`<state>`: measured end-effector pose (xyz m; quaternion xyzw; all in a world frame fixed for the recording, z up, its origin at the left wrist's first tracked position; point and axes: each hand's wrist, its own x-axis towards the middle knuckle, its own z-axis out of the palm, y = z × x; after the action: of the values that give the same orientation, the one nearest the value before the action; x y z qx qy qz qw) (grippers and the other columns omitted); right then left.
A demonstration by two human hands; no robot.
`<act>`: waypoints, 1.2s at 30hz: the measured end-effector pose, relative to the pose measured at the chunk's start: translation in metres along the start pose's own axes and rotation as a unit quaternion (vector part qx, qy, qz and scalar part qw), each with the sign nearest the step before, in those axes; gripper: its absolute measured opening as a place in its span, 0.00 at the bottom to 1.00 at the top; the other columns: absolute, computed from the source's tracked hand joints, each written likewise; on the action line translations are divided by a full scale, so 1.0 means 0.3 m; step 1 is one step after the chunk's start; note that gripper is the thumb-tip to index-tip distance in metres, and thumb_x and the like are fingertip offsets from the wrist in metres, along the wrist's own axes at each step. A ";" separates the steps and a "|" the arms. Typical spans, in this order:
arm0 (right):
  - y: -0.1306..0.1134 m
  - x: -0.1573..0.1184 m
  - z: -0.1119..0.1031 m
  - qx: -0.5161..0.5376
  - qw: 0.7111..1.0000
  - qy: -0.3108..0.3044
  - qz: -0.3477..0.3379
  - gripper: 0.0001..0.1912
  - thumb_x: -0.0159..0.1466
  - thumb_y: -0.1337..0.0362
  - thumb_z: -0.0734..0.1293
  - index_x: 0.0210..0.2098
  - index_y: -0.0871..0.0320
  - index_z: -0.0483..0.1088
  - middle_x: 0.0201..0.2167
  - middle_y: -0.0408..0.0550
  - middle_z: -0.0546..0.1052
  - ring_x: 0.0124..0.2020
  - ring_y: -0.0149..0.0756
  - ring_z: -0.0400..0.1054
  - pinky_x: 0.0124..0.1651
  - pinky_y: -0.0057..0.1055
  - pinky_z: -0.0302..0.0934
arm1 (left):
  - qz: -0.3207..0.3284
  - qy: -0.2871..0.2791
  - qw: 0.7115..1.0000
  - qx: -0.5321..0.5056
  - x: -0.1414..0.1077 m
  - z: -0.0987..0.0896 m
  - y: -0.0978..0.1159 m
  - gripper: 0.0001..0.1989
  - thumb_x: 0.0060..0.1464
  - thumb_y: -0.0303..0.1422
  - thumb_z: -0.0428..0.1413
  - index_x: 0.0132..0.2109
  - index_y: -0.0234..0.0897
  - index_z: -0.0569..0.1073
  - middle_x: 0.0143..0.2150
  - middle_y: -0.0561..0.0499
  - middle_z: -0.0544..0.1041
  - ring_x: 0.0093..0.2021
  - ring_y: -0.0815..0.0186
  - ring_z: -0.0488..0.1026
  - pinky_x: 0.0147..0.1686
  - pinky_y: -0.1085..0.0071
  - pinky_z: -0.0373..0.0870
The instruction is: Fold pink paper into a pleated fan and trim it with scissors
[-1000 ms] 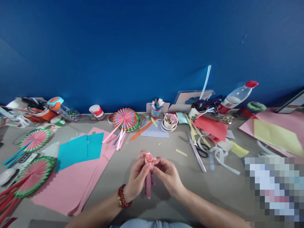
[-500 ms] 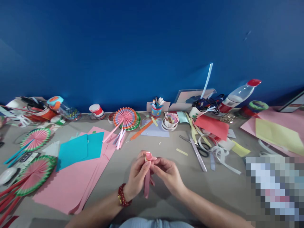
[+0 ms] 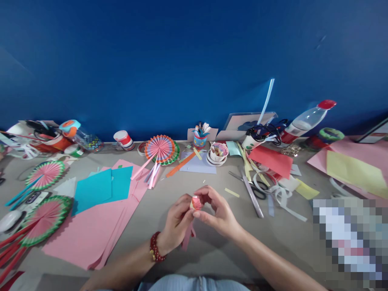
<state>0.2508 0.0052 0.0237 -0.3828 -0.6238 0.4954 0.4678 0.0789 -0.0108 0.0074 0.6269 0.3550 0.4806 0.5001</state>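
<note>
My left hand (image 3: 178, 220) is closed around a small folded pink paper fan (image 3: 196, 203), its pleated end facing up between the fingertips. Pink paper strips (image 3: 187, 238) hang below my left palm. The thumb and bent fingers of my right hand (image 3: 220, 214) pinch the pleated end from the right side. Both hands are above the grey table, near its front edge. Much of the folded paper is hidden by the fingers.
Pink sheets (image 3: 91, 230) and blue sheets (image 3: 93, 190) lie left, beside finished paper fans (image 3: 48, 222). Scissors (image 3: 259, 190), a lilac strip (image 3: 253, 198) and a white ribbon (image 3: 287, 206) lie right. Along the wall stand a brush cup (image 3: 200, 140), a paper cup (image 3: 218, 151) and a bottle (image 3: 306, 121).
My right hand has moved up, its fingers now around the top of the folded paper instead of at its side. The paper has shifted slightly right and tilted.
</note>
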 end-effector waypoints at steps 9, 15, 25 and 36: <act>-0.004 -0.011 -0.001 0.076 0.997 0.005 -0.027 0.08 0.59 0.60 0.75 0.36 0.53 0.76 0.34 0.46 0.70 0.38 0.36 0.65 0.43 0.33 0.61 | 0.060 -0.035 0.996 0.058 0.008 0.003 0.028 0.12 0.67 0.33 0.50 0.37 0.34 0.74 0.30 0.50 0.69 0.33 0.67 0.68 0.34 0.73 0.64; 0.003 0.002 -0.009 0.125 0.992 0.019 0.004 0.04 0.60 0.61 0.74 0.33 0.53 0.77 0.32 0.45 0.71 0.34 0.34 0.65 0.39 0.31 0.61 | -0.028 -0.071 0.995 0.070 0.021 -0.001 0.062 0.12 0.64 0.38 0.53 0.35 0.34 0.71 0.29 0.53 0.66 0.30 0.69 0.63 0.33 0.73 0.62; 0.059 0.008 -0.015 0.219 0.970 0.032 0.101 0.08 0.57 0.58 0.76 0.32 0.54 0.76 0.32 0.44 0.73 0.33 0.33 0.66 0.36 0.30 0.63 | -0.196 -0.224 0.954 -0.048 0.080 -0.100 0.061 0.20 0.60 0.49 0.55 0.41 0.33 0.72 0.27 0.56 0.62 0.26 0.73 0.57 0.25 0.76 0.55; 0.046 0.019 0.004 0.270 0.945 0.062 0.175 0.14 0.51 0.55 0.79 0.29 0.55 0.75 0.28 0.42 0.73 0.28 0.30 0.64 0.32 0.28 0.60 | -0.248 -0.242 0.928 -0.137 0.102 -0.116 0.051 0.19 0.61 0.44 0.54 0.45 0.31 0.75 0.30 0.53 0.66 0.28 0.71 0.61 0.30 0.74 0.59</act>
<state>0.2484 0.0134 0.0115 -0.3755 -0.3597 0.6945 0.4972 0.0539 0.0237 0.0312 0.5411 0.2983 0.2188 0.7552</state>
